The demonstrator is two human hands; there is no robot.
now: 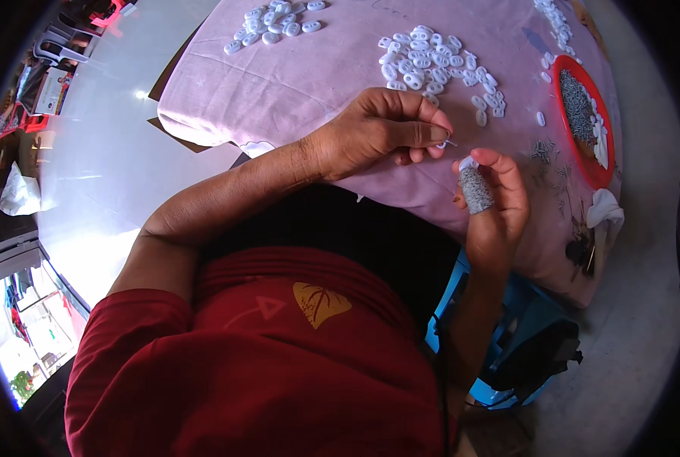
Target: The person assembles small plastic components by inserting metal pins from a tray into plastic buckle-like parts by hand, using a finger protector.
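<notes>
My left hand [386,131] is closed in a pinch over the near edge of the table, and a small metal screw [451,142] sticks out from its fingertips. A bit of white shows beside the screw, mostly hidden by the fingers. To its right, my right hand [501,183] is bent with thumb and forefinger together. A grey knitted sleeve [475,190] covers that thumb. Something white [468,163] shows at the thumb's tip; whether it is a held piece or part of the sleeve, I cannot tell. The two hands are close but apart.
Small white oval plastic pieces [420,59] lie heaped on the pink cloth [279,91], with another heap [271,21] farther left. A red tray [612,171] at right holds many screws and white pieces. Loose screws [544,151], tools [584,244] and a white cloth [605,207] lie nearby.
</notes>
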